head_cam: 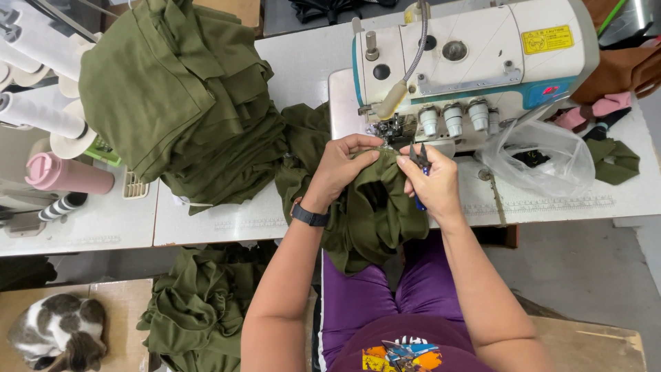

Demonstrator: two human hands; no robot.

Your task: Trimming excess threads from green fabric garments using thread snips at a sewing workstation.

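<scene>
Hands: two, a left hand (pixel 342 165) and a right hand (pixel 434 180), at the centre
Thread snips: one (pixel 418 160), at the centre
Overlock sewing machine: one (pixel 475 65), at 1 o'clock
Tension knobs: three visible (pixel 454 118)
Thread cones: two clear ones (pixel 41 114), at 9 o'clock
Pink tumbler: one (pixel 67 174), at 9 o'clock
Plastic bag: one (pixel 540 157), at 3 o'clock
Cat: one (pixel 60 332), at 8 o'clock
Wristwatch: one (pixel 308 215)

The sewing machine (pixel 468 62) blocks the way just beyond both hands. A tall pile of folded green cloth (pixel 179 96) fills the surface (pixel 227 224) to the left; a crumpled plastic bag (pixel 544 158) crowds the right. Bare strip along the near right edge.
</scene>
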